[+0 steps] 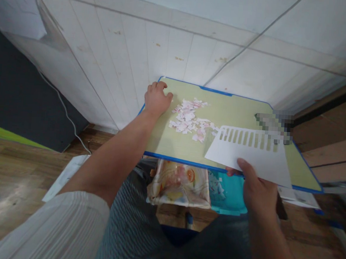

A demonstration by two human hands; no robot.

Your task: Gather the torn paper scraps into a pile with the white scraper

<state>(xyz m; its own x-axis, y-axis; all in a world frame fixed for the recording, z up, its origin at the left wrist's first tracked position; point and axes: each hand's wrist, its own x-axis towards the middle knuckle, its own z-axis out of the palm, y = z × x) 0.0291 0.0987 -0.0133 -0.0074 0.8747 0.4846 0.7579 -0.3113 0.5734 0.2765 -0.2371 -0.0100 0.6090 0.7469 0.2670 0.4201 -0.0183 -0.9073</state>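
A pale green tabletop (234, 106) with a blue edge is in front of me. Small white and pinkish paper scraps (188, 116) lie loosely heaped on its left half. My left hand (158, 98) is at the far left corner, left of the scraps. Its fingers are bent, the thumb stands apart from them, and no object shows between them. At the near right edge, my right hand (258, 186) grips a white sheet with a row of slots (233, 151). The thumb is on top of the sheet; fingertips show below the table's edge. The sheet's left end is close to the scraps.
A blurred-out item (274, 126) lies on the tabletop's right side. Below the near edge are a fruit-patterned container (183, 185) and a turquoise container (233, 195), above my knees. A white panelled wall (131, 47) borders the far side; a cable (256, 38) crosses it.
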